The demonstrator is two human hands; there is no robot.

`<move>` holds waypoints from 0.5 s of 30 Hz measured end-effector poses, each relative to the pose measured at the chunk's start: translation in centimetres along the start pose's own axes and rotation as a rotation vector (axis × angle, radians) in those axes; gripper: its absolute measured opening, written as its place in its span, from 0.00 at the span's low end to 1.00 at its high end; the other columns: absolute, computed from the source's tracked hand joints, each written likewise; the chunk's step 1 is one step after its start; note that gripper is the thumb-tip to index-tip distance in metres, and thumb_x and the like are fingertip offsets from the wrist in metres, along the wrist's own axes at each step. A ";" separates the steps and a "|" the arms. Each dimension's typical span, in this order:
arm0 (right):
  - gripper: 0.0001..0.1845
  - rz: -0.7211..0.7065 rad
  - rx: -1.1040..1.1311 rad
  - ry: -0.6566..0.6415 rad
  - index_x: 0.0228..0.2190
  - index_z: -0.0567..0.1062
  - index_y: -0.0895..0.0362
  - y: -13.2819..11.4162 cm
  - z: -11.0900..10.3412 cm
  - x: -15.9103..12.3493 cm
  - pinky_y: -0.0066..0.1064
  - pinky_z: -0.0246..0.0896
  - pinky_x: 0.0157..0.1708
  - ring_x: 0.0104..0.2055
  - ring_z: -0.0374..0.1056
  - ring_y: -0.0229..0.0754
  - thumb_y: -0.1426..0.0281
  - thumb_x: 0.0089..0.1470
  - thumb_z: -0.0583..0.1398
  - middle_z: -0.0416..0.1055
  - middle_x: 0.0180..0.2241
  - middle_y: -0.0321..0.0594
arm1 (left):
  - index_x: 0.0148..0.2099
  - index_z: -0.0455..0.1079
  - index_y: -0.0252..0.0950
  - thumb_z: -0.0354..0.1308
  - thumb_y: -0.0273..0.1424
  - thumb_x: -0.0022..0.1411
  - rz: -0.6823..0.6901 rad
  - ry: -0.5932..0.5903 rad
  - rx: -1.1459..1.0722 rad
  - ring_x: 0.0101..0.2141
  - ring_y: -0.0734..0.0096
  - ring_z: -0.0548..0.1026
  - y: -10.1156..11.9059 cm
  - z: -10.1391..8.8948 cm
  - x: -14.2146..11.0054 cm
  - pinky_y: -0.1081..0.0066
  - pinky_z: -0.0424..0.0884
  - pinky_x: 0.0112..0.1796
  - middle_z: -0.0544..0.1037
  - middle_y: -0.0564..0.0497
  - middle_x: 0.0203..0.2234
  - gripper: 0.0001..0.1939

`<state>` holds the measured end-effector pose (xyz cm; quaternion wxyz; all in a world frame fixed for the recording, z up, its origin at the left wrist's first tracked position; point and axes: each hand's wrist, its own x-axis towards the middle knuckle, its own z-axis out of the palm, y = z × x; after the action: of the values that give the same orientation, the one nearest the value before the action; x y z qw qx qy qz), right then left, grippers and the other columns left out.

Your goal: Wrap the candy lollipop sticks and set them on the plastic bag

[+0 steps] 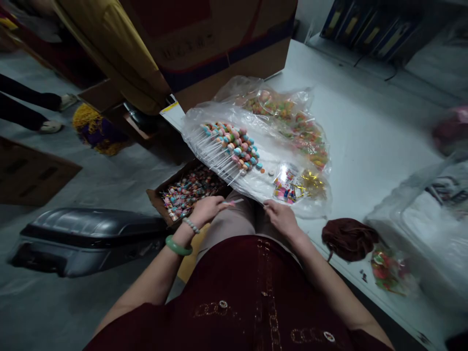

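My left hand (208, 209), with beads and a green bangle on the wrist, pinches a small pink and white strip (234, 201) above my lap. My right hand (281, 218) has its fingers closed at the front edge of a clear plastic sheet (310, 207); what they grip is too small to make out. A pile of colourful candies on white sticks (234, 146) lies on the sheet. To their right are a small printed packet (285, 187) and gold twist ties (312, 181). An open carton (157, 200) full of wrapped candy sticks stands below, beside my left hand.
Behind the candies lie clear bags of colourful sweets (278, 107) and a large cardboard box (226, 63). A dark brown cloth bundle (349, 239) and a clear plastic bin (438, 209) are right. A grey suitcase (98, 234) stands left. Another person's legs (29, 102) show far left.
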<state>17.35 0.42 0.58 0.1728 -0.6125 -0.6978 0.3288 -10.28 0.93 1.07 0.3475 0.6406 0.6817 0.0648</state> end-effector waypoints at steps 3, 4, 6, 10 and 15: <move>0.12 0.125 -0.090 0.183 0.38 0.79 0.50 2.2 -1.5 1.1 0.30 0.58 0.30 0.29 0.70 0.42 0.67 0.57 0.55 0.77 0.28 0.36 | 0.53 0.71 0.36 0.46 0.40 0.68 -0.227 0.253 0.240 0.41 0.55 0.75 -3.3 -0.7 0.6 0.67 0.62 0.37 0.78 0.38 0.42 0.20; 0.13 0.147 -0.123 0.237 0.38 0.79 0.51 2.8 -1.8 1.4 0.30 0.58 0.32 0.32 0.71 0.43 0.67 0.57 0.55 0.78 0.31 0.37 | 0.58 0.66 0.34 0.45 0.39 0.68 -0.254 0.336 0.311 0.45 0.52 0.73 -3.8 -0.7 0.8 0.65 0.63 0.40 0.75 0.35 0.48 0.23; 0.13 0.125 -0.178 0.311 0.40 0.79 0.51 3.3 -1.8 2.0 0.32 0.60 0.36 0.38 0.72 0.45 0.67 0.57 0.55 0.79 0.38 0.40 | 0.62 0.62 0.32 0.48 0.37 0.66 -0.240 0.401 0.414 0.49 0.49 0.71 -3.9 -0.1 1.0 0.62 0.63 0.43 0.70 0.33 0.54 0.25; 0.14 0.021 -0.207 0.308 0.40 0.79 0.53 2.9 -0.3 2.5 0.31 0.60 0.42 0.44 0.71 0.44 0.69 0.59 0.54 0.78 0.45 0.41 | 0.49 0.72 0.38 0.47 0.36 0.68 -0.038 0.269 0.331 0.42 0.60 0.74 -1.1 2.8 0.9 0.67 0.64 0.39 0.75 0.44 0.47 0.16; 0.14 0.071 -0.261 0.231 0.37 0.79 0.53 2.0 0.0 3.2 0.30 0.57 0.39 0.40 0.70 0.42 0.70 0.60 0.53 0.78 0.40 0.40 | 0.40 0.74 0.40 0.47 0.37 0.69 0.219 0.247 0.212 0.35 0.68 0.73 3.2 5.1 0.8 0.69 0.62 0.34 0.76 0.48 0.37 0.15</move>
<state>18.21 3.62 -1.32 0.1589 -0.6877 -0.6880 0.1688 -4.71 0.34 -1.36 0.1828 0.7311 0.6484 0.1080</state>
